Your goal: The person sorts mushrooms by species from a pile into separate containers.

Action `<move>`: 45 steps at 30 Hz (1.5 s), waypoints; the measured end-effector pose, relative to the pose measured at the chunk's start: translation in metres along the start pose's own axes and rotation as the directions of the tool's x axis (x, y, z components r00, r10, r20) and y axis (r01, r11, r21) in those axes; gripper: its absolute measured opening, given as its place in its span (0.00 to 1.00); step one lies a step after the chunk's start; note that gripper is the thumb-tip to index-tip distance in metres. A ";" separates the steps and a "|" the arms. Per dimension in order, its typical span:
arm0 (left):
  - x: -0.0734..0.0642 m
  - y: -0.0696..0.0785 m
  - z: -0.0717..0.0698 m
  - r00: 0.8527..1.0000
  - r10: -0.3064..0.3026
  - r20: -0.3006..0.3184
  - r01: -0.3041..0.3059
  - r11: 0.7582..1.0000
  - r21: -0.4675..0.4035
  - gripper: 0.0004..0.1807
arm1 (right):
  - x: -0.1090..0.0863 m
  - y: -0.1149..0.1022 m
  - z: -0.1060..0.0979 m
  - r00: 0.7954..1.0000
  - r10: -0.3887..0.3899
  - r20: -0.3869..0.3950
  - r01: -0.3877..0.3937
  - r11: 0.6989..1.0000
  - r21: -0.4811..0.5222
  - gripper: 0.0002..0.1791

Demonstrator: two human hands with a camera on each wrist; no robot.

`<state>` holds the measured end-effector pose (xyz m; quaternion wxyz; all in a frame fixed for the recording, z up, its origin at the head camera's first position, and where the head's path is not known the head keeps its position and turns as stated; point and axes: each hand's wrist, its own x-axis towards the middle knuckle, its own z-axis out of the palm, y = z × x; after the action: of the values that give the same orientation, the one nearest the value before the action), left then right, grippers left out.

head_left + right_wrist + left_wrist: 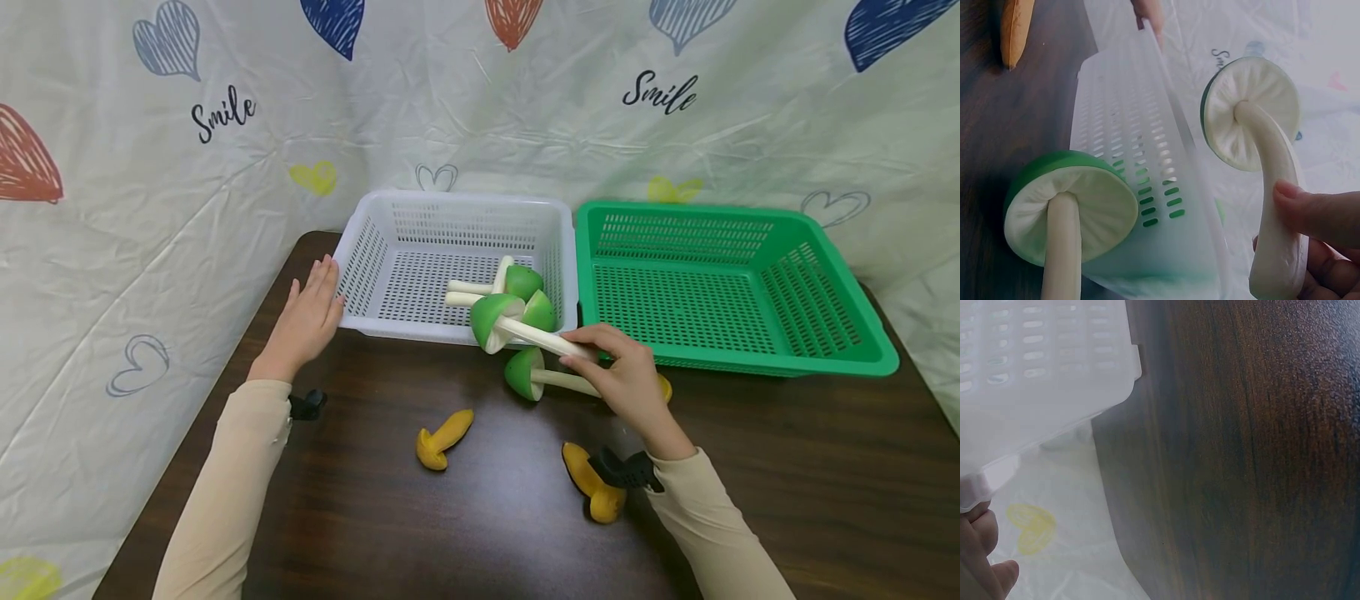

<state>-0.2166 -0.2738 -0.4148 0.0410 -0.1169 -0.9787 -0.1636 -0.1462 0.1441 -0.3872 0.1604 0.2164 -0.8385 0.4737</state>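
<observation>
My right hand (626,383) pinches the pale stem of a green-capped toy mushroom (1277,165) between thumb and fingers. Its cap hangs over the front rim of the white basket (420,330), near the right corner. Inside that basket lie other green-capped mushrooms (523,282). Just below the right hand, another green mushroom (525,375) lies on the table in front of the basket, part of its stem hidden by the hand. My left hand (306,315) rests with extended fingers against the white basket's left rim; in the left wrist view its fingertips (985,531) show at the rim.
A green basket (840,364) stands right beside the white one. On the dark table (360,500) lie a yellow mushroom (444,439) at centre and another yellow mushroom (606,502) by the right wrist. A yellow piece (665,388) peeks out behind the right hand.
</observation>
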 end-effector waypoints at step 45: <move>0.000 0.000 0.000 1.000 0.004 -0.006 -0.004 1.000 -0.006 0.32 | 0.039 0.008 0.013 0.998 0.036 0.052 -0.034 0.999 -0.036 0.12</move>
<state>-0.2162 -0.2735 -0.4148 0.0438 -0.1186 -0.9778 -0.1668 -0.1845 0.1283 -0.3806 0.1338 0.2113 -0.8543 0.4558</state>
